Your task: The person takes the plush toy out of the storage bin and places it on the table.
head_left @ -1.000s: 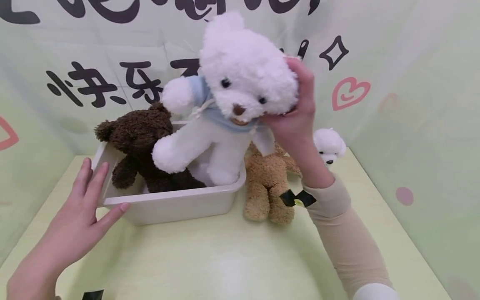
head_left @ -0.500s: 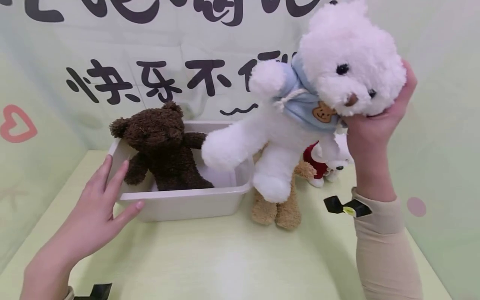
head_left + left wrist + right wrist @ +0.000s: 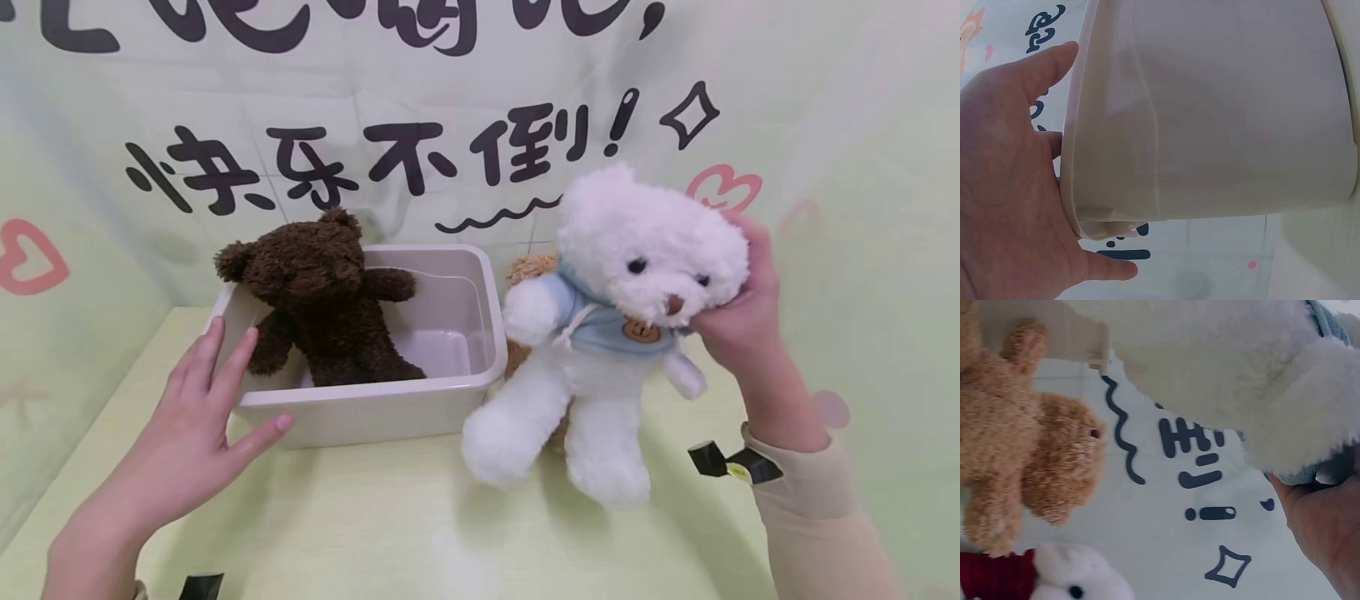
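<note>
A white teddy bear point(image 3: 607, 375) in a light blue hoodie hangs to the right of the bin, its feet close over the table. My right hand point(image 3: 742, 308) grips it at the side of the head and neck. In the right wrist view that hand point(image 3: 1329, 519) shows at the bear's hoodie. My left hand point(image 3: 180, 408) rests with spread fingers at the left front corner of the white plastic bin point(image 3: 375, 417). The left wrist view has the same hand point(image 3: 1010, 175) along the bin's rim. A dark brown teddy bear point(image 3: 322, 308) sits inside the bin's left half.
A light brown teddy bear point(image 3: 997, 425) stands behind the white bear, mostly hidden in the head view. Beside it is a white plush dog point(image 3: 1079, 575) in red. A banner wall point(image 3: 420, 83) with black lettering rises behind the table point(image 3: 390, 517).
The white teddy bear went from over the bin to its right, then down close to the table, now covering most of the light brown bear. My left hand stays at the bin corner.
</note>
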Motion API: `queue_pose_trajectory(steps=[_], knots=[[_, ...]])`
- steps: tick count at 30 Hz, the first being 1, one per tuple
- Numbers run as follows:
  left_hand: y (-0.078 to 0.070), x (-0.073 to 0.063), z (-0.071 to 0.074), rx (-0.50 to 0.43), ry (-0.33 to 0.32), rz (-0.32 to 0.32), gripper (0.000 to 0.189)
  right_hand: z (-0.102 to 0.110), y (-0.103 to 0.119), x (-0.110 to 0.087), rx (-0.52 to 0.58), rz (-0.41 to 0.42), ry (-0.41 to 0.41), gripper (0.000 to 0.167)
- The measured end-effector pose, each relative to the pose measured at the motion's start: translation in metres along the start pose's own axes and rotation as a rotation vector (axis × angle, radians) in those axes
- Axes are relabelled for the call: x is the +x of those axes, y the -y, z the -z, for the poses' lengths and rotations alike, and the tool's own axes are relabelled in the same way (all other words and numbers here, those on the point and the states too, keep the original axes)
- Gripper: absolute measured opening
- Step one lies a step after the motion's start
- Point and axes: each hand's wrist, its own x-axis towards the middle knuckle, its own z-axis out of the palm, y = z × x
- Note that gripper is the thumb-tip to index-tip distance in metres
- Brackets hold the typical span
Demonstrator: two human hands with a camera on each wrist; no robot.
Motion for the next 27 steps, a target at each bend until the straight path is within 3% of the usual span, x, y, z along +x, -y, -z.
queue_pose_trajectory(steps=[3, 6, 10, 13, 22, 27], knots=[[0.0, -0.001, 0.0, 0.003, -0.004, 0.0, 0.103, 0.005, -0.002, -0.018, -0.09, -0.074, 0.112, 0.083], [0.0, -0.001, -0.001, 0.011, -0.007, -0.002, 0.104, 0.008, -0.003, -0.036, -0.148, -0.169, 0.185, 0.081], [0.0, -0.001, -0.001, 0.014, -0.011, -0.005, 0.105, 0.011, -0.005, -0.057, -0.242, -0.295, 0.207, 0.079], [-0.001, -0.001, -0.001, 0.015, -0.015, -0.007, 0.105, 0.012, -0.007, -0.069, -0.252, -0.373, 0.201, 0.081], [0.0, -0.001, -0.001, 0.02, -0.019, -0.017, 0.105, 0.015, -0.023, -0.105, -0.254, -0.447, 0.231, 0.084], [0.0, -0.001, -0.001, 0.018, -0.012, -0.017, 0.106, 0.017, -0.035, -0.116, -0.242, -0.481, 0.299, 0.082]])
